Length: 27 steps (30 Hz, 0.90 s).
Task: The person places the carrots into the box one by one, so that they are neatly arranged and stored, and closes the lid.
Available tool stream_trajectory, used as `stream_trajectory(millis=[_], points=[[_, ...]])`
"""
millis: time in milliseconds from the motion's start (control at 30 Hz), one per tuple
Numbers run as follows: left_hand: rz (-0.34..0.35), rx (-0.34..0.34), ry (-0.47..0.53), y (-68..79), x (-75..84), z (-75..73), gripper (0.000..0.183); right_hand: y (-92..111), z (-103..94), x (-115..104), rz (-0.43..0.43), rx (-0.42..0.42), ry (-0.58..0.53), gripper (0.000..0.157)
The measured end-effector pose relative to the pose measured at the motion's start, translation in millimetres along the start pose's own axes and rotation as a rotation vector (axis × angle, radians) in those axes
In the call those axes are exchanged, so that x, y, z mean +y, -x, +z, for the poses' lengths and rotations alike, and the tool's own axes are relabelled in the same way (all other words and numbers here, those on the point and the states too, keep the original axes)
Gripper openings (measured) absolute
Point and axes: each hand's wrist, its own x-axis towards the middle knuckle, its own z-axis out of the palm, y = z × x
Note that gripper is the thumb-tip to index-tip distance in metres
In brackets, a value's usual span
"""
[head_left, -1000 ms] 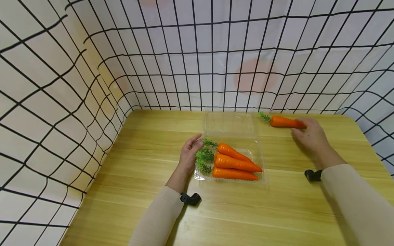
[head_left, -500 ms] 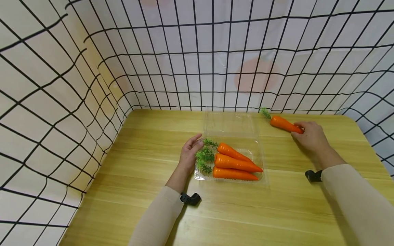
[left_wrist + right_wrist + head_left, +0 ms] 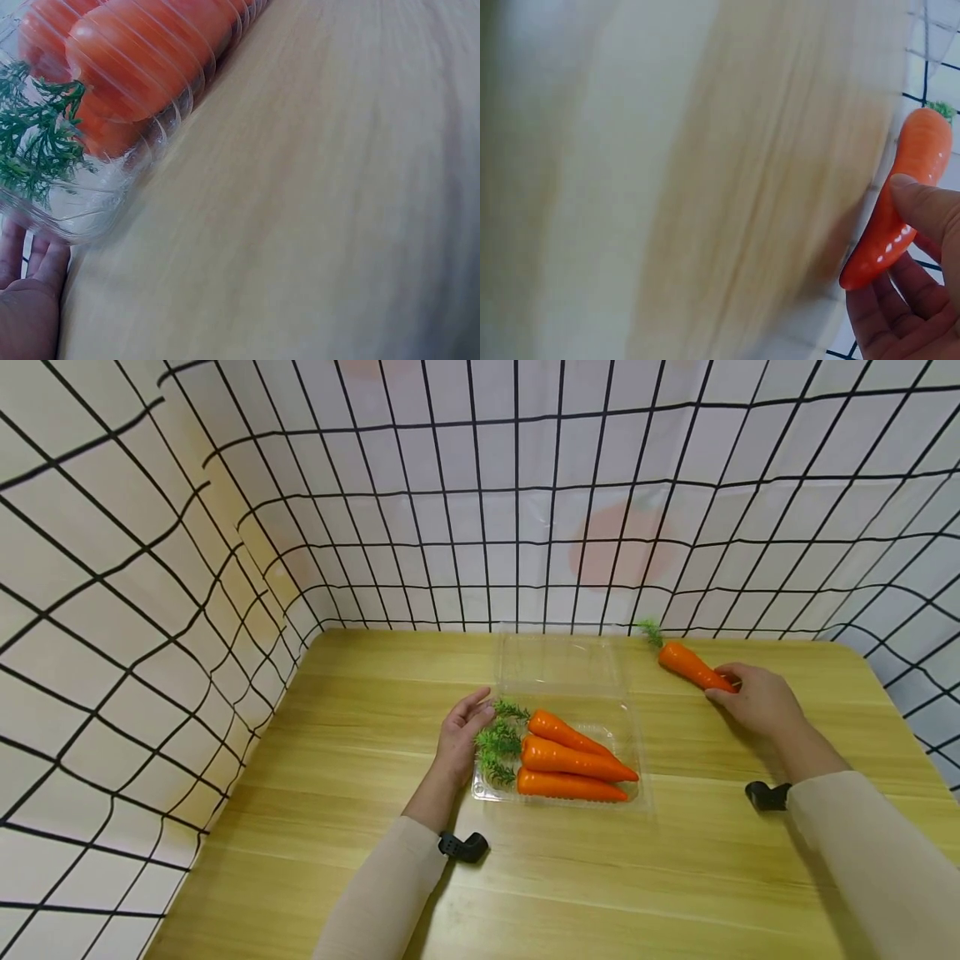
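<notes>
Between thumb and fingers my right hand [image 3: 761, 697] pinches an orange carrot [image 3: 688, 666] near its narrow tip, at the table's far right. The carrot's green top points away toward the back wall; the right wrist view shows the thumb lying across it. An opened clear plastic clamshell box [image 3: 637, 735] lies mid-table, its lid [image 3: 558, 660] folded back. Three carrots [image 3: 573, 756] lie side by side in it, leafy tops to the left. My left hand [image 3: 457, 739] rests against the box's left side, fingers extended; in the left wrist view its fingers [image 3: 52, 262] touch the plastic edge.
A wooden table [image 3: 360, 718] spreads under everything. White cloth with a black grid [image 3: 420, 502] rises along its back and both sides, close behind the box lid and the held carrot. Dark wrist cameras [image 3: 465, 847] sit on both wrists.
The right hand has shifted slightly toward the person, and the carrot has swung from nearly level to slanted, tip nearer the person. The left hand, box and its carrots stay put.
</notes>
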Motion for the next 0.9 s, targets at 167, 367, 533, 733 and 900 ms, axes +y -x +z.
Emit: stream_trajectory(millis=[167, 367, 533, 733, 900], points=[[0.001, 0.001, 0.000, -0.6, -1.2, -0.6, 0.046, 7, -1.3, -6, 0.013, 0.013, -0.058, 0.060], [0.002, 0.004, 0.002, -0.5, -1.2, -0.5, 0.046, 15, -5.2, -19, 0.050, 0.014, -0.157, 0.068], [-0.002, 0.007, -0.003, -0.7, -1.6, -0.5, 0.045, 21, -6.4, -33, 0.041, 0.042, -0.188, 0.070], [-0.001, 0.009, 0.004, -1.4, -2.4, -0.5, 0.045, 26, -8.9, -49, 0.017, 0.063, -0.195, 0.075], [-0.002, 0.008, 0.005, -1.8, -2.8, -0.4, 0.045, 30, -9.1, -61, -0.013, 0.074, -0.197, 0.065]])
